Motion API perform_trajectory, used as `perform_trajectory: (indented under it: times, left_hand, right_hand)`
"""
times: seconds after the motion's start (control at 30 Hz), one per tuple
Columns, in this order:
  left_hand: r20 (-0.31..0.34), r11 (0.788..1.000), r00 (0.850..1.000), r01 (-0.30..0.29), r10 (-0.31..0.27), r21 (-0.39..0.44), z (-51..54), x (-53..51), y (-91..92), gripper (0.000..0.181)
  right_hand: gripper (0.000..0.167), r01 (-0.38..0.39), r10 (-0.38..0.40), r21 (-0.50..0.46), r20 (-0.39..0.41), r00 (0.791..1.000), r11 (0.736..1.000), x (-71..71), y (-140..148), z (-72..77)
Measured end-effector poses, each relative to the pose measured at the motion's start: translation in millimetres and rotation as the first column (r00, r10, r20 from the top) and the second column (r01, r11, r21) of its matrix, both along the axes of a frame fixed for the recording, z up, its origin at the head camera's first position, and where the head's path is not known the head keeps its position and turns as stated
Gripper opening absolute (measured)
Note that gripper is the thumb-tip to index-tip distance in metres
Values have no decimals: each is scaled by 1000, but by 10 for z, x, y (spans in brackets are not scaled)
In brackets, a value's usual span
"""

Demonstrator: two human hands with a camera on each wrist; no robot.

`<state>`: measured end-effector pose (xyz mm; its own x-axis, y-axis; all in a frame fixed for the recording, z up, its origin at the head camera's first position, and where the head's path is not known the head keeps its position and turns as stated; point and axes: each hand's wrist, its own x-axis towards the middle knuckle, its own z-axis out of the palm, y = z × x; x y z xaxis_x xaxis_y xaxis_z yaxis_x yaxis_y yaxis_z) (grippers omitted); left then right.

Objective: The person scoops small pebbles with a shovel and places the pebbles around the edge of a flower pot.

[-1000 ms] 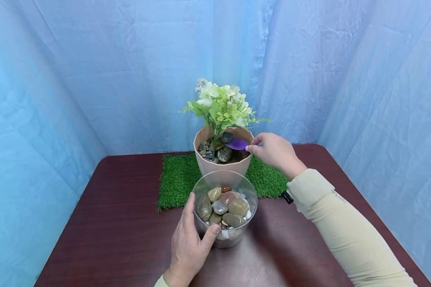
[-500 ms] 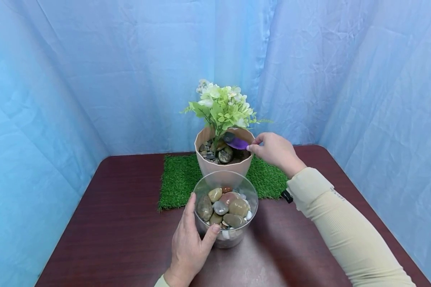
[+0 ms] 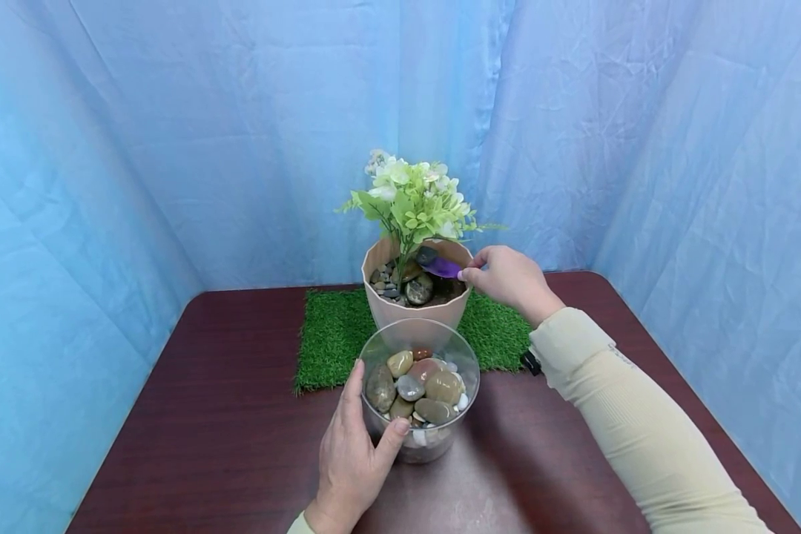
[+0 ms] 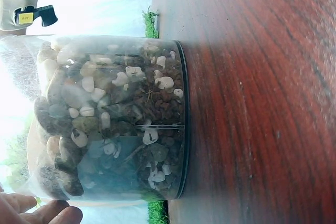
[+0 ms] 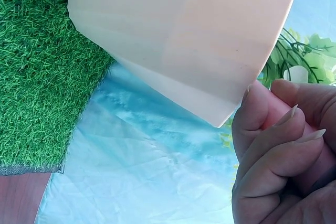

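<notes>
The left hand (image 3: 357, 452) holds the near left side of a clear container (image 3: 419, 446), its thumb at the near rim. Large smooth stones fill its top; in the left wrist view white pebbles (image 4: 165, 82) and reddish gravel show through the wall. Behind it stands a pale pink pot (image 3: 419, 315) with a leafy white-flowered plant (image 3: 417, 196), small pebbles and larger stones. The right hand (image 3: 510, 282) pinches a purple scoop (image 3: 443, 268) at the pot's right rim; the scoop's blade lies inside the pot against a dark stone (image 3: 426, 256). In the right wrist view its handle (image 5: 273, 106) is pink.
A green turf mat (image 3: 334, 341) lies under the pot on the dark red-brown table (image 3: 240, 415). Blue curtains (image 3: 294, 133) hang behind the table and at both sides. A small black device (image 3: 530, 363) is at the right wrist.
Both hands, the container and the scoop stay nearly as they were; the right forearm and its cuff have shifted slightly left.
</notes>
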<state>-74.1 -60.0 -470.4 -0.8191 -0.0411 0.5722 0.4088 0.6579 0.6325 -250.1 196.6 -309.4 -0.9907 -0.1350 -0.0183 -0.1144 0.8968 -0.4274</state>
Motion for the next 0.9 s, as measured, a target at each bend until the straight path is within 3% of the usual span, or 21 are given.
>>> perform_trajectory:
  times: [0.67, 0.9]
  left_hand:
    - [-11, 1000, 1000, -7, 7, -5, -6, 1, 0, 94]
    - [2, 1000, 1000, -11, 11, -8, -5, 4, -1, 93]
  right_hand:
    - [35, -4, 5, -4, 62, 998, 1000, -98, -17, 4]
    - [33, 8, -3, -52, 104, 995, 999, -118, 5, 13]
